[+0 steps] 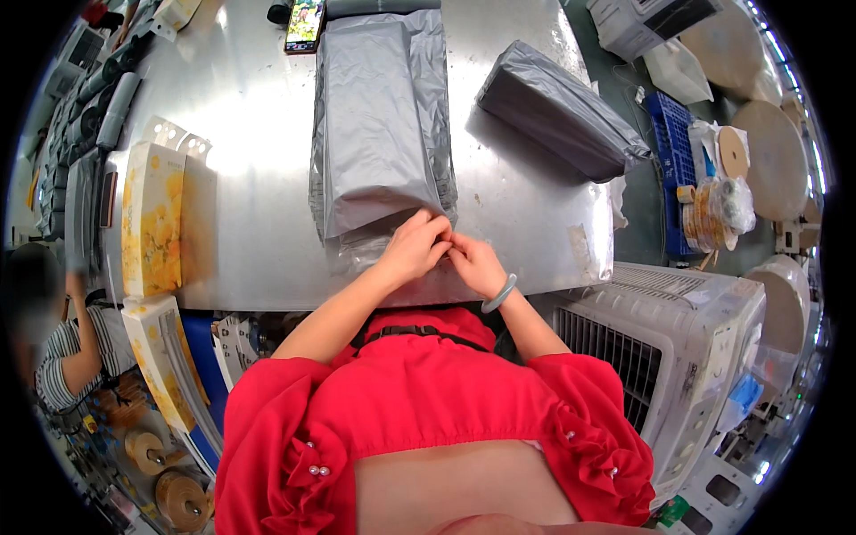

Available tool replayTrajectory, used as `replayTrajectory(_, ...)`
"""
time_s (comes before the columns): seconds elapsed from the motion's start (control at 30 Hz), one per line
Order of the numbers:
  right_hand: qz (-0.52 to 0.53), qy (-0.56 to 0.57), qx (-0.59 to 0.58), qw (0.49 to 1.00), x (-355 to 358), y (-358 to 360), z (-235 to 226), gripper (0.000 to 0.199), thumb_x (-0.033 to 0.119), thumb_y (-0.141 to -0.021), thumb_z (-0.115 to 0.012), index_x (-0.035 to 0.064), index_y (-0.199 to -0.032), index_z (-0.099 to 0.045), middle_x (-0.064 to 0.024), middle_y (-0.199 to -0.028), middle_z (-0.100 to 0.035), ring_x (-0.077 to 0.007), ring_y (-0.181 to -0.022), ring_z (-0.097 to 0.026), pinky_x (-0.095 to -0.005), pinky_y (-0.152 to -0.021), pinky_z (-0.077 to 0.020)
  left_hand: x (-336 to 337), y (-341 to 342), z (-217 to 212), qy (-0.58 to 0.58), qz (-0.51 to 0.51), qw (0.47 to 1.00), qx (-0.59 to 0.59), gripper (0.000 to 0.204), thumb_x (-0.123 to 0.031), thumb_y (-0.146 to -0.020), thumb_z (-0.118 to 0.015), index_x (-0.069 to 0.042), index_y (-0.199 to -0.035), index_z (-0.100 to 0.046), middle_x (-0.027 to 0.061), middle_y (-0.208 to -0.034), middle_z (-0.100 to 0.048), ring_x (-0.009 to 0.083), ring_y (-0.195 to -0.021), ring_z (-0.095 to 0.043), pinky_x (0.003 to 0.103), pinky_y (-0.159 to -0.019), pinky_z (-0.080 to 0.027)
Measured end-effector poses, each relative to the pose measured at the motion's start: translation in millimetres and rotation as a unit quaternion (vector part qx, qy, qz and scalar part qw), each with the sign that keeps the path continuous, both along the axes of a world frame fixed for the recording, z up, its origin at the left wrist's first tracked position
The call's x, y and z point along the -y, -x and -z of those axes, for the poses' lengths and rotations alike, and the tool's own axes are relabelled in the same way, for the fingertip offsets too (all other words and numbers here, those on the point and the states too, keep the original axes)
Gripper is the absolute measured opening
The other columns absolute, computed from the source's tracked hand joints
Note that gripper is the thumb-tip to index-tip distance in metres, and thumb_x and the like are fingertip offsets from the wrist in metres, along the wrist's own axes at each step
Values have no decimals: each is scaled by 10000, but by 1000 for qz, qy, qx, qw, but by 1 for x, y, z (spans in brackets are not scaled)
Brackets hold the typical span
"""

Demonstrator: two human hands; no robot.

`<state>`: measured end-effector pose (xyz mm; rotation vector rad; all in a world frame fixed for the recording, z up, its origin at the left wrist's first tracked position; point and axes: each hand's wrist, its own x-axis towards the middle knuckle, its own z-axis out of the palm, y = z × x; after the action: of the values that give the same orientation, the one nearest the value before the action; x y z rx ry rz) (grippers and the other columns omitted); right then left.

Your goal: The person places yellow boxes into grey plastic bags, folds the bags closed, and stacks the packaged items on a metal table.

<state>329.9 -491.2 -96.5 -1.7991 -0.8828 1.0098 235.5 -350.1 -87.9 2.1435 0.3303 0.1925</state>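
Note:
Directly in front of me a grey plastic mailing bag (370, 116) lies lengthwise on a stack of similar bags, with a box-like bulge along it. Its near end gapes a little over crumpled clear-looking film (352, 254). My left hand (417, 246) rests against the near right corner of this bag, fingers curled. Close beside it is my right hand (477, 266), with a pale green bangle (499, 294) on the wrist. Both hands' fingertips are pinched and meet just off the corner. What lies between them is too small to make out.
A wrapped grey parcel (566, 111) lies tilted at the right of the metal table (254, 250). A phone (304, 25) lies at the far edge. Yellow-white boxes (152, 223) stand left. An air cooler (660, 330) is at right, a blue crate (670, 169) beyond. Another person (80, 348) is at far left.

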Motion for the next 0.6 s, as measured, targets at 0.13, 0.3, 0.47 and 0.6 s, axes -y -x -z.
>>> replayTrajectory(0.13, 21, -31, -414, 910, 7, -8, 13, 334, 56, -936, -418, -26, -1258, -448, -58, -1174, -557, -129, -1015, -567, -263, -885, -461, 11, 85, 7, -131, -27, 986, 96, 116, -74, -741, -641, -58, -827, -566, 97, -869, -533, 292, -807, -544, 378, -676, -462)
replayTrajectory(0.3, -82, -24, 16, 996, 15, -32, 1, 448, -6, -840, -505, 4, -1284, -440, -101, -1275, -507, -234, -1070, -574, -353, -911, -452, 23, 336, 47, -155, 32, 890, -429, 216, -70, -748, -608, -95, -961, -580, 101, -975, -566, 284, -894, -561, 357, -721, -479)
replayTrajectory(0.47, -300, -177, 518, 781, -24, -59, -51, 502, 0, -727, -549, 68, -1223, -514, -61, -1351, -450, -228, -1189, -475, -400, -993, -382, -55, 211, -47, -299, -6, 937, -182, 325, -81, -722, -541, -73, -1047, -556, 135, -1181, -540, 287, -1079, -526, 375, -877, -434)
replayTrajectory(0.6, -331, -250, 512, 752, -56, -65, -22, 356, 41, -689, -580, 81, -1043, -597, -35, -1189, -549, -181, -1021, -550, -355, -892, -420, -105, 113, -60, -509, 163, 843, 56, 218, -106, -699, -552, -85, -916, -544, 76, -1093, -549, 237, -995, -537, 352, -882, -426)
